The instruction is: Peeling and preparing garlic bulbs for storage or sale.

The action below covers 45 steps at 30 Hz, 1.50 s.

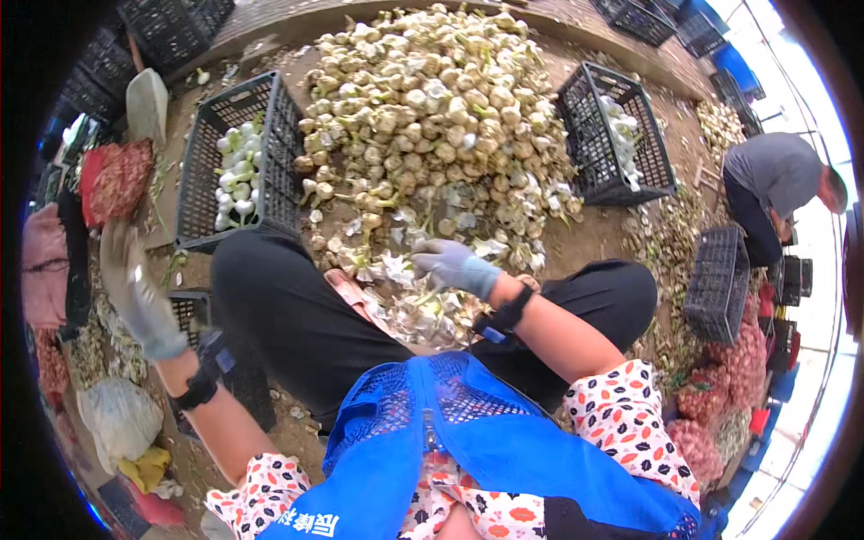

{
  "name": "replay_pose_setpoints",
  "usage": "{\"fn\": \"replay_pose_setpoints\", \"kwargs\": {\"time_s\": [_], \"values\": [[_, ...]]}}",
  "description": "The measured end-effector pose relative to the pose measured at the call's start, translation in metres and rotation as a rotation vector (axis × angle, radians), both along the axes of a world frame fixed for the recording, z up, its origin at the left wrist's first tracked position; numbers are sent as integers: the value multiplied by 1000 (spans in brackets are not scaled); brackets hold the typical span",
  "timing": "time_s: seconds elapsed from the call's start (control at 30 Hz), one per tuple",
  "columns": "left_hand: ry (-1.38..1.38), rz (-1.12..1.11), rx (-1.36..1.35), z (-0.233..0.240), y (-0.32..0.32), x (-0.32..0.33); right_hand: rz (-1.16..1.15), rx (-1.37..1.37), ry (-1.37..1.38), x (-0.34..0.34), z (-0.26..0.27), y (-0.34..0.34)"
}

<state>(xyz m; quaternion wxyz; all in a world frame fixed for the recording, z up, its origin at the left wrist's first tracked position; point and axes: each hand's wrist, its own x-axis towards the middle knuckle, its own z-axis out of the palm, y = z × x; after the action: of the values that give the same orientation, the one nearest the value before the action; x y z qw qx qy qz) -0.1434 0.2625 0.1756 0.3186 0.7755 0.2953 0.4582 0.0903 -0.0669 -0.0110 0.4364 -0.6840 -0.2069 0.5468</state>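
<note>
My gloved left hand (138,297) is stretched out to the left, above a dark plastic crate (192,300) beside my knee. It is blurred, its fingers look extended, and nothing shows in it. My gloved right hand (449,265) is between my knees, over loose garlic skins (432,314), with its fingers bent; whether it pinches anything is hidden. A large heap of untrimmed garlic bulbs (439,108) lies in front of me. Cleaned white garlic bulbs (239,169) fill part of the black crate (280,162) at the heap's left.
Another black crate (614,135) with white bulbs stands right of the heap. Farther right, a person (776,175) bends over near an upturned crate (717,283). Red mesh sacks (739,364) lie behind it. A red mesh bag (118,179) and a whitish sack (121,418) are at the left.
</note>
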Motion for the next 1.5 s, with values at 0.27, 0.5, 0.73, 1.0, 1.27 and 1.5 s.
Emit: {"fn": "replay_pose_setpoints", "kwargs": {"time_s": [0.27, 0.5, 0.73, 1.0, 1.27, 1.5], "values": [[-25, -775, -692, -32, -99, 198, 25, -580, -539, 63, -126, -14], [177, -677, -882, -100, -90, 241, -252, -591, -678, 175, -152, -92], [307, -844, -738, -136, -98, 279, 162, -867, -687, 196, -204, -14], [656, -913, -481, -161, -97, 298, -207, -800, -677, 167, -155, -7], [893, -1032, -266, -144, -128, 291, -490, 371, -617, 106, -24, 8], [461, -1139, -787, -113, -154, 260, -592, 422, -175, 64, 51, -19]]}}
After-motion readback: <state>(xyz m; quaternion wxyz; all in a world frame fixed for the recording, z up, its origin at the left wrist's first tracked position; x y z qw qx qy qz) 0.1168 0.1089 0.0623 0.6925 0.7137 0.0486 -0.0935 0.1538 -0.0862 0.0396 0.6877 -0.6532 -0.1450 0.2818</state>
